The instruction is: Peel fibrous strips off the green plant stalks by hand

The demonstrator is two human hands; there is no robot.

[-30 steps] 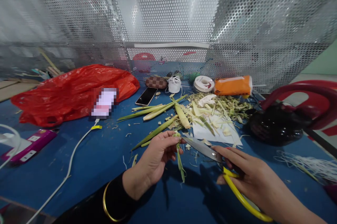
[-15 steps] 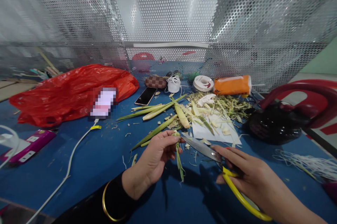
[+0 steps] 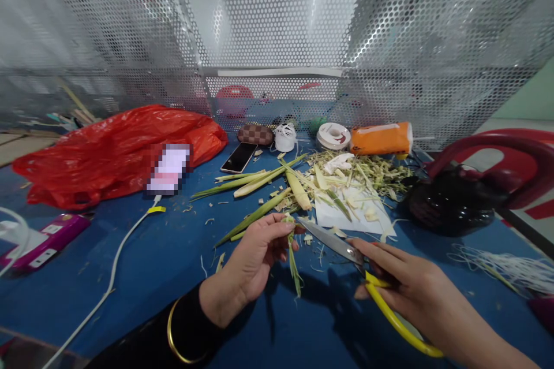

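Between the thumb and fingers of my left hand (image 3: 255, 262) is a small bundle of green leaf strips (image 3: 294, 268), its pale knotted top at the fingertips and its ends hanging down. My right hand (image 3: 407, 282) grips a pair of scissors (image 3: 331, 242) with yellow handles. The blades look closed, and their tip points left, close beside my left fingertips; whether it touches the bundle I cannot tell. Just beyond my hands lie long green leaves (image 3: 255, 216), a pale husk piece (image 3: 298, 189) and a white paper sheet (image 3: 335, 217) strewn with scraps.
A black kettle (image 3: 450, 201) stands at right, near loose white strings (image 3: 502, 268). Behind are a phone (image 3: 239, 158), a brown case (image 3: 255, 134), a ribbon roll (image 3: 333, 135) and an orange packet (image 3: 381, 139). At left lie a red bag (image 3: 99, 155), a charging phone (image 3: 168, 170) and a purple power strip (image 3: 47, 242).
Almost nothing differs. The view has shifted very slightly, and both hands keep their hold, with the scissors' tip still beside my left fingertips.
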